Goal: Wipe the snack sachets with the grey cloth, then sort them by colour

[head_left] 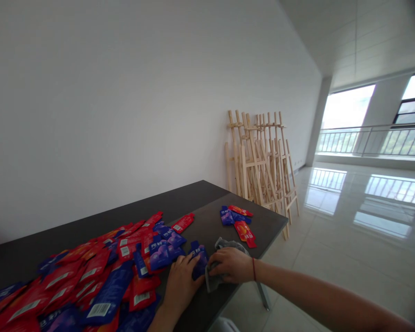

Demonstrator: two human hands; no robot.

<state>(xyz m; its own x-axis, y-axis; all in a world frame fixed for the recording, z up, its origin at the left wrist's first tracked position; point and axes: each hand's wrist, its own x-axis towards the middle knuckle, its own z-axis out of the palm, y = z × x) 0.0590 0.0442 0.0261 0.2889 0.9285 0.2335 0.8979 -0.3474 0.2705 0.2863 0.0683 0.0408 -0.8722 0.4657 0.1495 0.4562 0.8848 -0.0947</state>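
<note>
My left hand (180, 282) is at the table's near edge, its thumb and fingers closed on a small blue spouted pouch (201, 259) with white lettering and a purple fruit print. To its right, my right hand (232, 264) grips a crumpled grey cloth (232, 243), partly hidden under the palm and fingers. It may be a bag; I cannot tell. The blue pouch and the cloth lie close together. Left of my hands spreads a large heap of red pouches (97, 265) and blue pouches (109, 289). A red cord circles my right wrist.
Several red and blue pouches (244, 230) lie in a small group on the far right of the dark table (193, 193). Wooden easels (259, 161) lean against the white wall (131, 101) behind its right corner. A glossy tiled floor (318, 258) stretches right towards a railing (370, 140) and windows.
</note>
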